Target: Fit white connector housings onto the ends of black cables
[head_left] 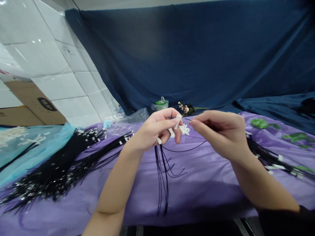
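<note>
Between the thumb and index finger of my left hand (161,128) is a small white connector (177,121). A second white piece (158,141) shows under the same palm, with several thin black wires (164,177) hanging down from it. My right hand (219,131) pinches the end of a black wire (188,119), which points toward the connector with a small gap between them. From there the wire loops down and back to the left hand. A small pile of white connectors (184,129) lies on the table behind the hands.
Bundles of black wires with white ends (52,167) cover the left of the purple cloth (197,183). More wires (278,162) lie at the right, near green pieces (263,124). Flowers (186,108), a plastic bag (136,117) and a blue curtain (184,55) are behind.
</note>
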`<state>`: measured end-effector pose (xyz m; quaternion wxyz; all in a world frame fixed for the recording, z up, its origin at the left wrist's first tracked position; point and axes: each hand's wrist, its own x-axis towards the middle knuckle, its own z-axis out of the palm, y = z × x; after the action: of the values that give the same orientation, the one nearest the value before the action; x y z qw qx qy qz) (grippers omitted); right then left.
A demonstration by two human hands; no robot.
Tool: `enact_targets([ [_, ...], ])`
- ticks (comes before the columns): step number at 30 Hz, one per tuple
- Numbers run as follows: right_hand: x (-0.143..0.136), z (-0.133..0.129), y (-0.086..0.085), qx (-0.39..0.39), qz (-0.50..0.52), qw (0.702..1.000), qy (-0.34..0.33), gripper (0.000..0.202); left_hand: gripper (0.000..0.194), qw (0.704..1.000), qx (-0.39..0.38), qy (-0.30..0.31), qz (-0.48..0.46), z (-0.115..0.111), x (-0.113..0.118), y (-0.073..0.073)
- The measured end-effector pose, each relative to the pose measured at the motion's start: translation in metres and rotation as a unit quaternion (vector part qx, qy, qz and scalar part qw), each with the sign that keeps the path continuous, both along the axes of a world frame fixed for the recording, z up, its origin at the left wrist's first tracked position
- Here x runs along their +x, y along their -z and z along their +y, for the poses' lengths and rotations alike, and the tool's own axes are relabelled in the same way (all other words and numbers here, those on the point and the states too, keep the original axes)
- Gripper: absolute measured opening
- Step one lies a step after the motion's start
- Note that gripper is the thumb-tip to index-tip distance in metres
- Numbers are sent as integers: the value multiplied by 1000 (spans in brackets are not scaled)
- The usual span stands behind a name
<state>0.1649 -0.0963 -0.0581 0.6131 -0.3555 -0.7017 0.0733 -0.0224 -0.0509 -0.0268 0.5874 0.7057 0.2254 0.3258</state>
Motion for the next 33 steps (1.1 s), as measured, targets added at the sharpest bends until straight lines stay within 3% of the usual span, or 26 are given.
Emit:
enact_targets([
  [11,-2,-12,-1,86,-73,990,81,13,22,1000,0,-4,3,-9,2,0],
  [25,-1,-14,-2,114,-109,982,103,10,17,1000,-5,8,10,-9,1,-1],
  [28,3,-10,1,205,-170,953,146,11,15,1000,-11,9,12,-7,1,-1],
  [33,14,1,7,345,-310,862,204,23,15,999,-34,25,10,-3,1,-1],
])
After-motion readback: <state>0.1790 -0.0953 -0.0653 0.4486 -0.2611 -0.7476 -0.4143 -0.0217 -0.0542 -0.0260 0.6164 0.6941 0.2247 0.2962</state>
